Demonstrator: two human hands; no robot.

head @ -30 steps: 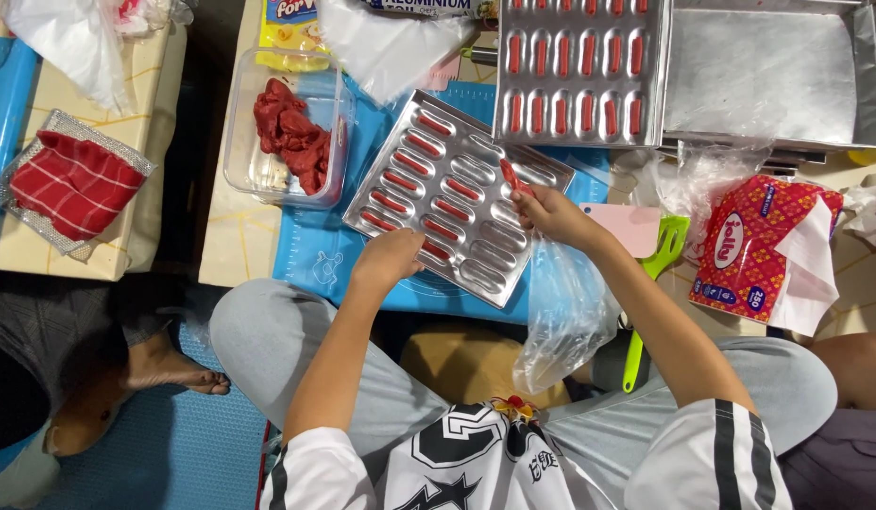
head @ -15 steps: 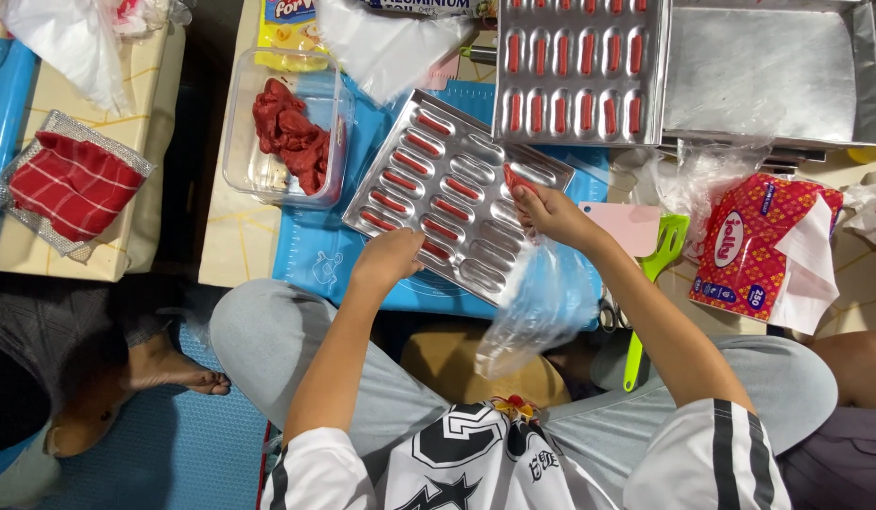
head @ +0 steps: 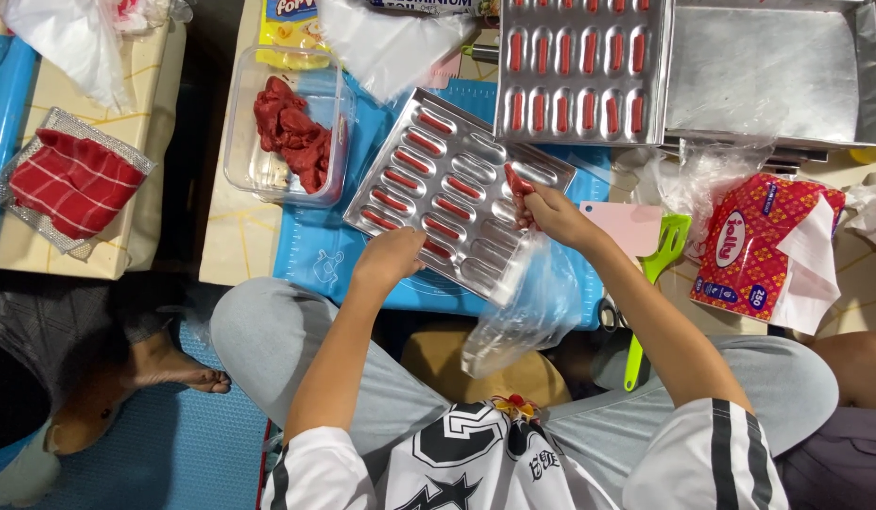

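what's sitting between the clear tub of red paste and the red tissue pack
In the head view, between the clear tub and the tissue pack lies the tilted metal mould tray on the blue mat, then the right hand and a pink scraper.

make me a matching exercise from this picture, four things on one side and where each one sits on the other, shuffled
Things:
1. red checked cloth
2. clear plastic tub of red paste
3. green spatula
4. tilted metal mould tray

Places:
A. under the left hand and right hand
B. far left, in a mesh tray
C. right of the right forearm, by the pink scraper
D. left of the tilted tray, on the pale board

Pairs: 1-B, 2-D, 3-C, 4-A
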